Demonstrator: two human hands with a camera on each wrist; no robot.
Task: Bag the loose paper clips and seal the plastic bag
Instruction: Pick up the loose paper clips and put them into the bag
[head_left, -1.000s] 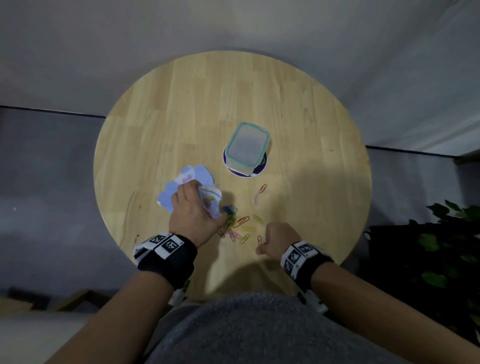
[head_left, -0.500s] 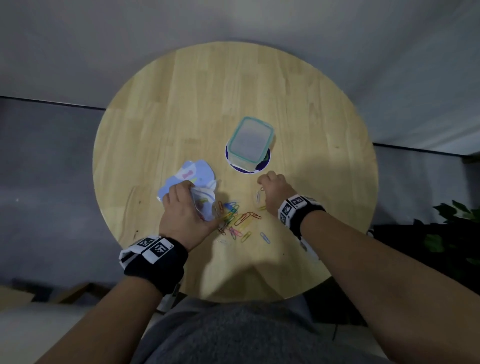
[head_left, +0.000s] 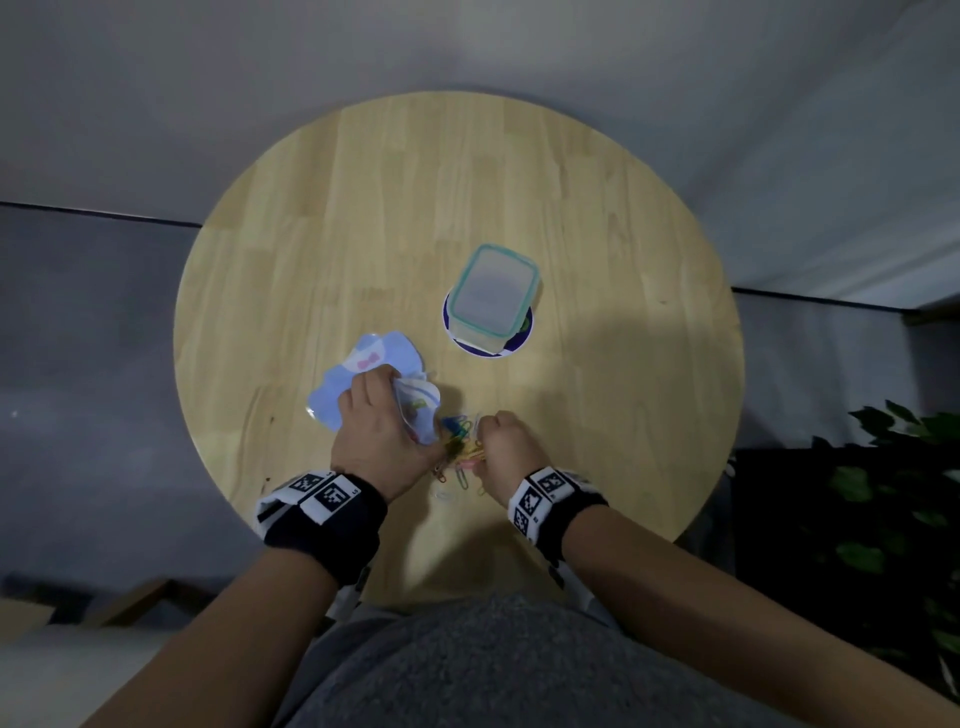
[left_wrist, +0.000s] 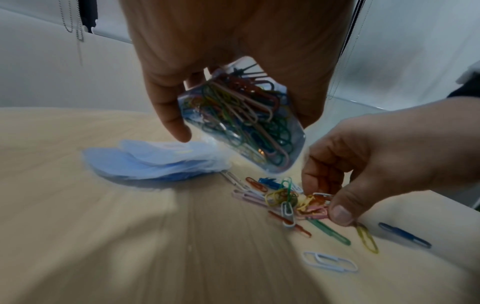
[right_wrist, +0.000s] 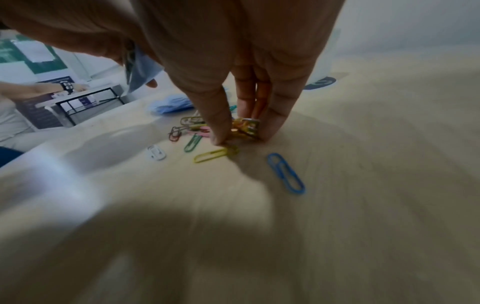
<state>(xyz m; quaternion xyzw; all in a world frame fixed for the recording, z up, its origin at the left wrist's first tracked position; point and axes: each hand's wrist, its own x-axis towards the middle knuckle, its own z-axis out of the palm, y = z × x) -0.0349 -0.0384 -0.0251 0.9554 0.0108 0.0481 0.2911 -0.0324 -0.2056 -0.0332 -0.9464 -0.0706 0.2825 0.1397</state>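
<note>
My left hand (head_left: 382, 426) grips a small clear plastic bag (left_wrist: 241, 125) packed with coloured paper clips, held just above the round wooden table (head_left: 363, 208). In the left wrist view the bag hangs between my thumb and fingers (left_wrist: 166, 111). Loose paper clips (left_wrist: 283, 197) lie in a small heap on the wood right below the bag. My right hand (head_left: 506, 447) reaches down into that heap and its thumb and fingers (right_wrist: 221, 123) pinch a bunch of clips (right_wrist: 245, 127) against the table. A yellow clip (right_wrist: 215, 154), a blue clip (right_wrist: 285, 172) and a white clip (right_wrist: 156, 152) lie apart.
A stack of blue printed bags (head_left: 363, 364) lies under and behind my left hand. A lidded teal-rimmed plastic box (head_left: 491, 296) stands on a dark round coaster (head_left: 522, 332) past the heap. A leafy plant (head_left: 893, 467) stands right of the table. Another person's arm (right_wrist: 39, 88) shows far left.
My right hand has come back from the far clips near the box to the heap beside the bag. The left hand has kept hold of the bag in about the same place.
</note>
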